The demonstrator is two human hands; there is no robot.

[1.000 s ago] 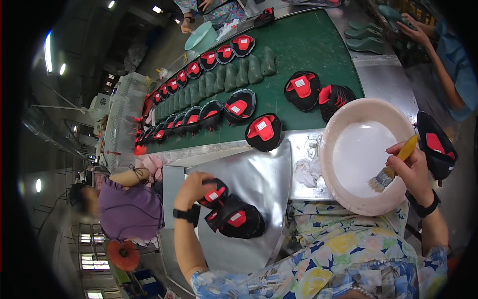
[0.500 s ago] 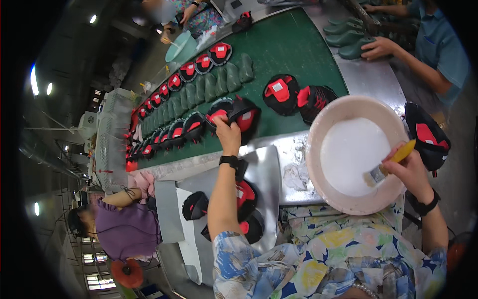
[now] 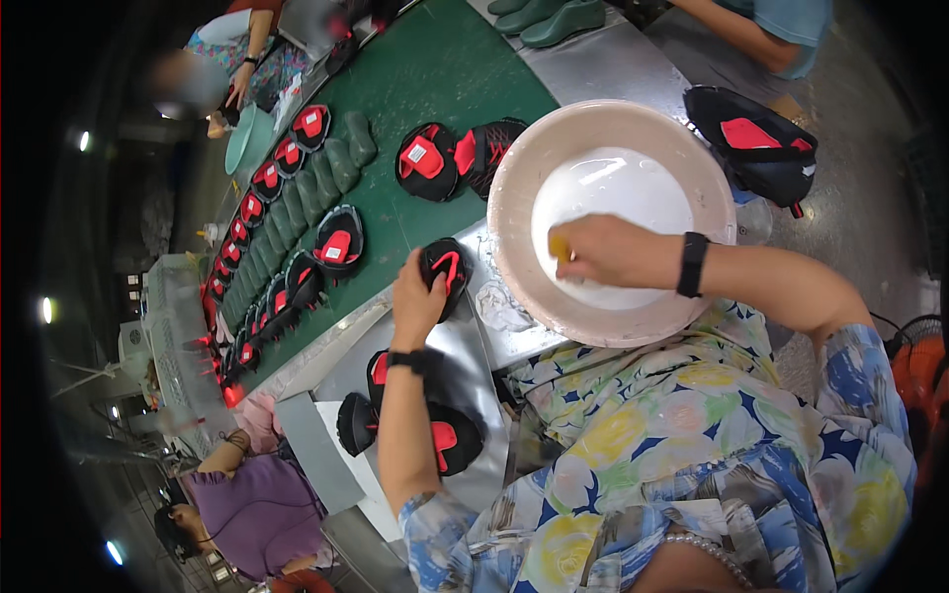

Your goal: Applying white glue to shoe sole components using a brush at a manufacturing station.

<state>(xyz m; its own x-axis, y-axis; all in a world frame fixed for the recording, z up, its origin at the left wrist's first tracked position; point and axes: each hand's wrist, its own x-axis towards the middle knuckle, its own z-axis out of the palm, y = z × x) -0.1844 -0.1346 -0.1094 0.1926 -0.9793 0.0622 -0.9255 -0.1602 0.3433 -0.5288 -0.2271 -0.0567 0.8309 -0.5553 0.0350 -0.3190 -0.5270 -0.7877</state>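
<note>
My left hand (image 3: 419,301) grips a black shoe upper (image 3: 453,282) with a red lining, just left of a large pale pink basin (image 3: 722,198). White liquid (image 3: 618,188) covers the basin's bottom. Over that liquid my right hand (image 3: 605,247) is closed round the yellow handle of a brush (image 3: 560,247); its bristles are hidden behind the fingers. Beyond the basin's left rim, a red-lined black upper (image 3: 428,163) and a laced one (image 3: 491,153) lie on the green table top (image 3: 415,69).
Rows of uppers (image 3: 311,127) and dark green shoe lasts (image 3: 316,180) line the table's left part. More uppers (image 3: 457,440) rest on the metal surface by my left forearm. Another upper (image 3: 756,143) stands right of the basin. Co-workers are at the far side and lower left.
My left hand has drawn the upper off the green table, nearer the basin. My right hand has swung left across the basin with the brush. The whole view has shifted.
</note>
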